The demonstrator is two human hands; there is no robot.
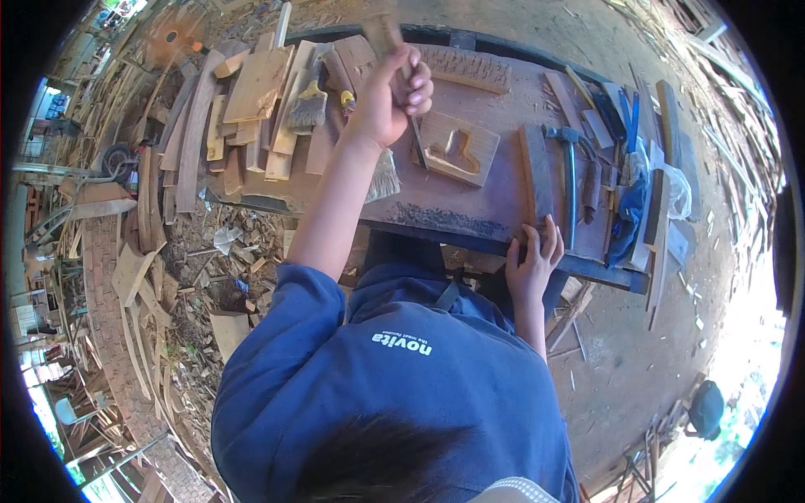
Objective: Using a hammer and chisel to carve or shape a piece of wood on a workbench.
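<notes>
Raised over the bench, my left hand (394,99) is closed around a brown wooden piece (384,35), blurred at its upper end. Below it lies a pale wooden block (482,138) with a hollow carved into it. Brush bristles (383,178) show beside my left forearm, which hides part of that brush. My right hand (535,258) rests at the bench's near edge with its fingers apart. Its fingertips are by the near end of a dark wooden bar (537,172). A hammer (572,180) lies just right of that bar.
Wood offcuts (260,84) and another brush (309,107) crowd the bench's left side. At the back is a wooden strip studded with spikes (465,67). Tools, a blue cloth (629,214) and a clear plastic bag (677,193) fill the right end. Scraps litter the ground (226,272).
</notes>
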